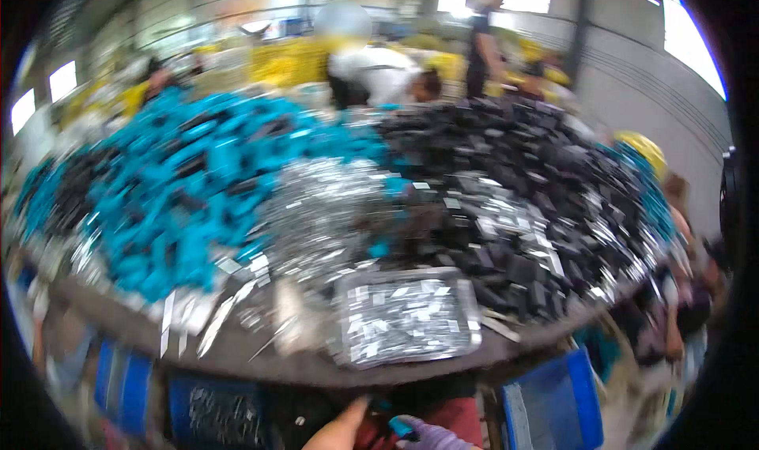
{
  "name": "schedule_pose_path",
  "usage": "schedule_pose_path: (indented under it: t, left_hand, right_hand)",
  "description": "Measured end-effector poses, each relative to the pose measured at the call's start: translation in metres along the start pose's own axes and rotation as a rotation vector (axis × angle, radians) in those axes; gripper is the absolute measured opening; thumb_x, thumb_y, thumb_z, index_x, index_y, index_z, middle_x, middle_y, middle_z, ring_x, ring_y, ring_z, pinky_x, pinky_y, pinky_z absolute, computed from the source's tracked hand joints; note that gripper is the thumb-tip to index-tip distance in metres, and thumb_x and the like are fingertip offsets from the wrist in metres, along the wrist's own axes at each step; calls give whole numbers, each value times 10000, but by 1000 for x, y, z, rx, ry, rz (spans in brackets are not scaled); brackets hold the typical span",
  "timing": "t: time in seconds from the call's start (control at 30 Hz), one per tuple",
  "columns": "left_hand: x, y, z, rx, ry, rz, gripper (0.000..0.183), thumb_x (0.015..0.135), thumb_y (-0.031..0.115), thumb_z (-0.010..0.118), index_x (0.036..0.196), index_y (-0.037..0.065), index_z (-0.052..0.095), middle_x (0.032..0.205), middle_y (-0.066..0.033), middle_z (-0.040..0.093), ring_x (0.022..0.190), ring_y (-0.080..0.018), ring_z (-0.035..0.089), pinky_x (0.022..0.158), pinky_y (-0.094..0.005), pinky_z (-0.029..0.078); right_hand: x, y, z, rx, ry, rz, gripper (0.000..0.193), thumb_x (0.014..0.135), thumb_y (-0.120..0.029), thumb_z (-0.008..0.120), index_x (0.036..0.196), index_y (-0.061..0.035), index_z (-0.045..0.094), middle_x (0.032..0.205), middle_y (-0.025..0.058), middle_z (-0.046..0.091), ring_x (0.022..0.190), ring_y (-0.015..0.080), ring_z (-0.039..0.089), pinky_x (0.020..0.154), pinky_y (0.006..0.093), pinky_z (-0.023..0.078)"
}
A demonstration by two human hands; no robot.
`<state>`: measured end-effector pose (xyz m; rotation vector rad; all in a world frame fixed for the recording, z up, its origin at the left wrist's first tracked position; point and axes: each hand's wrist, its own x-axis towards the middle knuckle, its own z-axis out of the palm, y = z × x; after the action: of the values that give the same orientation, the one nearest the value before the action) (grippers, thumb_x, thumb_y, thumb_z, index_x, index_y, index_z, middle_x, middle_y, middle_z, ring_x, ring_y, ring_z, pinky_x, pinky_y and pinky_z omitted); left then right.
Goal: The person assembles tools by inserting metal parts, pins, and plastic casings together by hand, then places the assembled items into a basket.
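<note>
Below the table's front edge, over my lap, are both my hands, smeared by motion. My right hand (435, 436), in a pale purple glove, is closed round a small teal piece (402, 428). Just left of it is my bare left hand (348, 424); its fingers are too blurred to read, and a dark patch lies by their tips. On the table (261, 355) in front of me stands a clear tray (476, 323) filled with small shiny silver pieces. Behind it rises a heap of silver pieces (324, 205).
A large teal heap (182, 189) covers the table's left, a black heap (506, 150) its right. Blue bins (213, 410) stand below the edge at left, another blue bin (557, 406) at right. People work behind the heaps and at the right; yellow sacks (288, 64) line the back.
</note>
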<state>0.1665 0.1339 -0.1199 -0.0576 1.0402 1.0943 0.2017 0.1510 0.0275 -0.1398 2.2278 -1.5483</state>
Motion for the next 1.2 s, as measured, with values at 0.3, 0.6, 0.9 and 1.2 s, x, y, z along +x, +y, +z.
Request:
schedule_pose_path:
  t: [0.3, 0.6, 0.9, 1.2]
  left_hand:
    - [6, 3, -33, 471, 4, -20, 270, 858, 340, 462, 857, 79, 534, 816, -114, 574, 781, -280, 557, 725, -424, 465]
    - [-19, -6, -70, 546, 157, 196, 267, 861, 332, 468, 919, 79, 529, 882, -118, 577, 832, -289, 556, 764, -425, 455]
    - [-39, 6, -90, 663, 341, 462, 277, 864, 324, 475, 980, 78, 524, 948, -121, 579, 884, -297, 555, 802, -426, 445]
    - [-104, 12, -113, 786, 645, 655, 298, 867, 317, 482, 1042, 78, 519, 1014, -125, 581, 936, -306, 554, 840, -426, 434]
  right_hand:
    - [4, -13, 3, -424, -176, 111, 479, 770, -363, 592, 1147, -103, 454, 873, 149, 605, 781, 322, 588, 686, 394, 467]
    - [18, 9, 18, -448, -151, 27, 485, 748, -387, 589, 1115, -92, 470, 857, 171, 611, 767, 355, 591, 681, 429, 467]
    - [23, -5, 18, -445, -137, 46, 453, 754, -351, 579, 1105, -81, 482, 803, 149, 613, 755, 321, 598, 638, 395, 473]
    - [126, -12, 17, -656, -569, 428, 421, 848, -396, 457, 1139, -109, 557, 1108, 124, 570, 1043, 259, 542, 842, 344, 442]
